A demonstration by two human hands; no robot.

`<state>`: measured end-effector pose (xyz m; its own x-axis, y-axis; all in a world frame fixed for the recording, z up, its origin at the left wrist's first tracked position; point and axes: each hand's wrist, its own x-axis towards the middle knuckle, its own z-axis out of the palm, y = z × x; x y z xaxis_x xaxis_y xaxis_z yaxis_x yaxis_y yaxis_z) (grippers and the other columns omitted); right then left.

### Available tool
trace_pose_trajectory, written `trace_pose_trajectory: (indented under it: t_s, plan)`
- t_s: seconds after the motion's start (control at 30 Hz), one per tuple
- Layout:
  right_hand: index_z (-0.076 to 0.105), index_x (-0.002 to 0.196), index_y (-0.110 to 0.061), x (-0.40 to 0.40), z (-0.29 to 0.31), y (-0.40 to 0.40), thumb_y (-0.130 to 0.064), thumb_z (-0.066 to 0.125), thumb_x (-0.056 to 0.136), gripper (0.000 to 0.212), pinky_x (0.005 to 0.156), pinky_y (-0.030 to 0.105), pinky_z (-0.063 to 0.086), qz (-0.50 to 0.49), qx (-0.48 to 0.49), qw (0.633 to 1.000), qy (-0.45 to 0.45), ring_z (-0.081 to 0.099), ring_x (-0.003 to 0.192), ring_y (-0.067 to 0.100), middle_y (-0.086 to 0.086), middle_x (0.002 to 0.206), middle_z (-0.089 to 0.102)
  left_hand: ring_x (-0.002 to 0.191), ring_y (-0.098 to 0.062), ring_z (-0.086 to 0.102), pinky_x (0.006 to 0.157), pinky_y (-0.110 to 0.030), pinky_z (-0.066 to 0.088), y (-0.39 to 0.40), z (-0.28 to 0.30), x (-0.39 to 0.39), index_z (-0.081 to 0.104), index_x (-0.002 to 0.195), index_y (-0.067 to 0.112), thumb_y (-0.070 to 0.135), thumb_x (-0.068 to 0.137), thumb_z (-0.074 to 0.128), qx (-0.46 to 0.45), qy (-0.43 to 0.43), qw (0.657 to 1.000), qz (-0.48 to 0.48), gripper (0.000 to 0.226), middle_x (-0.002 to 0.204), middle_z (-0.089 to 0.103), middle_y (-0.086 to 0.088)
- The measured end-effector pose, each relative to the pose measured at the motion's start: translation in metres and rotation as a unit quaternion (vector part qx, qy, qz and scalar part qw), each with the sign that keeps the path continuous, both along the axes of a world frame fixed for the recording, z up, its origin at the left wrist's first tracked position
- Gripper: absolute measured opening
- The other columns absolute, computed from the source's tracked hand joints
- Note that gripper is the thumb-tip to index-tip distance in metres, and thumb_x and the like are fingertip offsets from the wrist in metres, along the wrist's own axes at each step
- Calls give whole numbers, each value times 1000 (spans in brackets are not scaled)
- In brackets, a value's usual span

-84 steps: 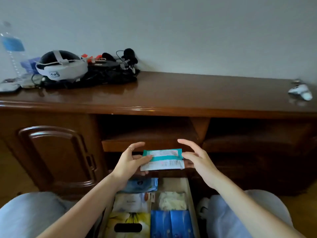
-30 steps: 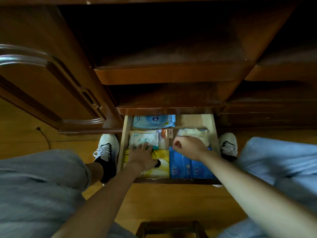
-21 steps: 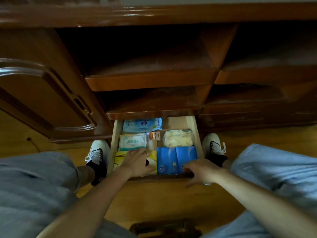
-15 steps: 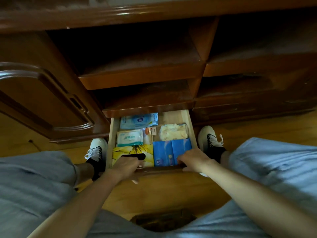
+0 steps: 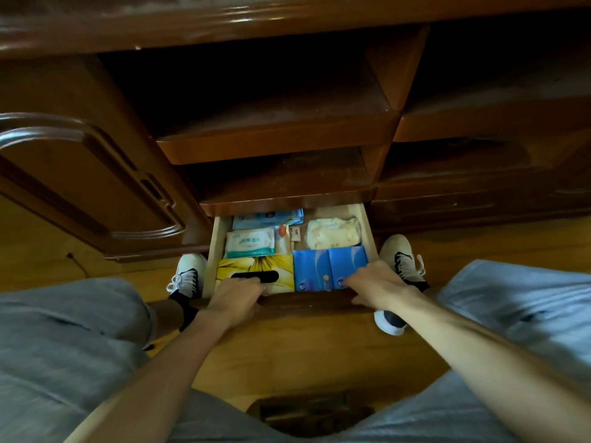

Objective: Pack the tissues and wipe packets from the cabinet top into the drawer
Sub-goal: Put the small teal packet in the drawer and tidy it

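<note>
The low wooden drawer (image 5: 213,251) stands pulled out below the cabinet shelves. Inside lie a yellow tissue box (image 5: 256,270), two blue tissue packs (image 5: 329,266), a teal-and-white wipe packet (image 5: 250,243), a pale blue packet (image 5: 268,217) at the back, a cream packet (image 5: 332,233) and small sachets (image 5: 286,239). My left hand (image 5: 235,298) curls over the drawer's dark front edge (image 5: 307,300) near the yellow box. My right hand (image 5: 375,284) grips the same edge by the blue packs.
Open cabinet shelves (image 5: 278,135) hang over the drawer's back part. A panelled cabinet door (image 5: 80,183) is at the left. My knees and white shoes (image 5: 401,260) flank the drawer on the wooden floor. A dark object (image 5: 310,410) lies on the floor near me.
Both hands left the packets inside the drawer and came back to its front edge, where they now grip it. The teal wipe packet held earlier lies in the drawer.
</note>
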<state>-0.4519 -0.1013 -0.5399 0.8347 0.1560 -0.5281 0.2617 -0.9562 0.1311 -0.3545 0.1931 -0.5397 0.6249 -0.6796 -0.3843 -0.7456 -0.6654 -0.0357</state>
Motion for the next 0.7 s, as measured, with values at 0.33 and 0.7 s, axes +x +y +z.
trace_pose_trajectory:
  t_s: [0.33,0.7]
  plan:
    - [56,121,-23,63,-35,-23,-47,87,72,62,82,38,47,-115,-11,972,-206,54,113,24,1,116,64,130,-26,49,100,-39,46,-26,-40,61,55,141,27,38,89,72,-80,-138,985,69,55,138,55,-4]
    - [11,162,-21,172,-51,-58,-45,90,71,123,107,50,38,-149,-41,941,-300,38,139,42,20,159,30,155,-34,-12,123,-54,-10,-67,-58,180,-3,163,18,45,72,85,-122,-255,953,112,129,166,-18,-17]
